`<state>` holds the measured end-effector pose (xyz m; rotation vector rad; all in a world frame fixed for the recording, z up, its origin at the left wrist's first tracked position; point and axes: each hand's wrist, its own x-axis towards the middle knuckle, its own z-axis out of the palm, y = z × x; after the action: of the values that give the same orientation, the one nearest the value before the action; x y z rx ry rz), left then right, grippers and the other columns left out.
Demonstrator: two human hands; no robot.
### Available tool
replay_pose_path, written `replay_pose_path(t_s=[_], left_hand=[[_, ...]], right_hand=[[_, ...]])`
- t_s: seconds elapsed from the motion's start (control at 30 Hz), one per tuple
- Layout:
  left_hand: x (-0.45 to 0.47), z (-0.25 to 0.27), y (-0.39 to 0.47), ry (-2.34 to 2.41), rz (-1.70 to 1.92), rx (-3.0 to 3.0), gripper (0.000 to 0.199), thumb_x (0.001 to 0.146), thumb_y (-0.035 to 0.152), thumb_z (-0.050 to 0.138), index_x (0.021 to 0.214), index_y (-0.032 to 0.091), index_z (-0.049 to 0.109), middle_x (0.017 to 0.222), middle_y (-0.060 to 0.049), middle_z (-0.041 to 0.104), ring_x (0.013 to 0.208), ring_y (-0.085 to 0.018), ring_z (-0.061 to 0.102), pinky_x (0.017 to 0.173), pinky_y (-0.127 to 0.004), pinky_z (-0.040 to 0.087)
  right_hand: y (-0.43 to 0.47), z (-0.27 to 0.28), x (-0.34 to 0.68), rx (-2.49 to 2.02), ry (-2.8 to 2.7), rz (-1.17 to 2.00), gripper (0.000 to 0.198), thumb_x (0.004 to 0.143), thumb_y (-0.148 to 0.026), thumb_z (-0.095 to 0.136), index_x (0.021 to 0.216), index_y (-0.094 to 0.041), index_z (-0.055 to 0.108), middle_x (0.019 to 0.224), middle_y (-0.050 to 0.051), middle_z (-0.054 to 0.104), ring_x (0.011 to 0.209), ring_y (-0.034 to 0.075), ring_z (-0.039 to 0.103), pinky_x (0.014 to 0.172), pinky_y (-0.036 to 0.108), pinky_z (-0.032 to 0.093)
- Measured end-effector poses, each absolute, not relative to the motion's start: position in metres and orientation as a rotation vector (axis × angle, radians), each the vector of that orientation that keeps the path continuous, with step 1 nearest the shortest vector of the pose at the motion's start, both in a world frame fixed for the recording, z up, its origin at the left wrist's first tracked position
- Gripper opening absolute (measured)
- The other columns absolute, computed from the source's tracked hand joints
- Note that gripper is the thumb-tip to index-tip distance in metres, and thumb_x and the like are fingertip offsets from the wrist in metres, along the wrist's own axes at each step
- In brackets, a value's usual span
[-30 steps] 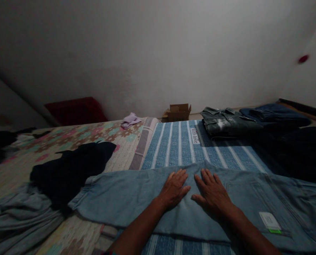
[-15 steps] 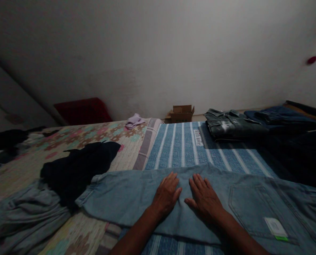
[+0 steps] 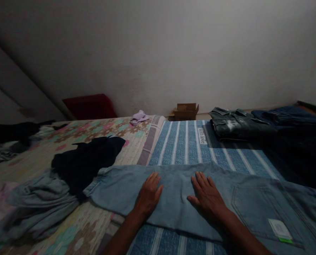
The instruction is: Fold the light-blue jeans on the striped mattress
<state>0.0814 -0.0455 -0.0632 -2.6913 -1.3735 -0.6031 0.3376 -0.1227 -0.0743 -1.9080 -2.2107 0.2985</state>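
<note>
A pair of light blue jeans (image 3: 173, 198) lies flat across the bed, its elastic-looking cuff to the left and a back pocket with a white and green label (image 3: 279, 229) to the right. My left hand (image 3: 148, 193) rests palm down on the leg, fingers stretched out. Farther right along the same leg, my right hand (image 3: 206, 194) lies flat too, thumb spread from the fingers. Neither hand grips the cloth. Soft creases run in the denim between them. The waist end passes out of view at the right.
Left of the jeans lie a dark navy garment (image 3: 86, 159) and a crumpled grey garment (image 3: 43, 205). Folded dark jackets (image 3: 240, 124) and dark jeans (image 3: 288, 118) are stacked at the back right. A cardboard box (image 3: 186, 112) and a red object (image 3: 90, 107) stand by the wall.
My left hand has slid left along the jeans leg, widening the space between my hands. My right hand stays near the same spot on the cloth. The view has shifted slightly left.
</note>
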Motion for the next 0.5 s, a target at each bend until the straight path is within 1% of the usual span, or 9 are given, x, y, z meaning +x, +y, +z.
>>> replay_pose_path(t_s=[0.1, 0.33, 0.4, 0.5], left_hand=[[0.077, -0.056, -0.046, -1.391, -0.651, -2.673, 0.033, 0.087, 0.029, 0.043, 0.111, 0.013, 0.059, 0.120, -0.014, 0.060, 0.117, -0.025, 0.053, 0.097, -0.045, 0.045], [0.068, -0.051, -0.065, -1.366, -0.759, -2.649, 0.027, 0.088, 0.030, 0.044, 0.100, 0.017, 0.064, 0.102, -0.009, 0.068, 0.098, -0.022, 0.062, 0.086, -0.038, 0.053], [0.065, -0.051, -0.073, -1.365, -0.780, -2.633, 0.026, 0.088, 0.029, 0.044, 0.100, 0.018, 0.063, 0.100, -0.008, 0.068, 0.096, -0.021, 0.063, 0.084, -0.037, 0.053], [0.061, -0.050, -0.086, -1.371, -0.761, -2.637, 0.025, 0.088, 0.028, 0.045, 0.103, 0.018, 0.062, 0.102, -0.008, 0.068, 0.098, -0.020, 0.063, 0.085, -0.036, 0.053]], right_hand=[[-0.123, -0.073, 0.338, -1.907, -2.220, 0.319, 0.074, 0.087, -0.060, 0.032, 0.141, -0.010, 0.032, 0.149, 0.018, 0.021, 0.138, 0.030, 0.014, 0.109, 0.049, 0.011], [-0.123, -0.071, 0.338, -1.905, -2.223, 0.320, 0.074, 0.087, -0.062, 0.030, 0.141, -0.011, 0.033, 0.149, 0.018, 0.021, 0.138, 0.030, 0.015, 0.109, 0.049, 0.010], [-0.123, -0.072, 0.338, -1.906, -2.221, 0.320, 0.075, 0.087, -0.062, 0.029, 0.141, -0.011, 0.033, 0.149, 0.018, 0.022, 0.138, 0.030, 0.016, 0.109, 0.049, 0.010], [-0.123, -0.074, 0.338, -1.905, -2.223, 0.334, 0.076, 0.087, -0.063, 0.027, 0.142, -0.011, 0.032, 0.149, 0.017, 0.021, 0.138, 0.030, 0.015, 0.109, 0.049, 0.010]])
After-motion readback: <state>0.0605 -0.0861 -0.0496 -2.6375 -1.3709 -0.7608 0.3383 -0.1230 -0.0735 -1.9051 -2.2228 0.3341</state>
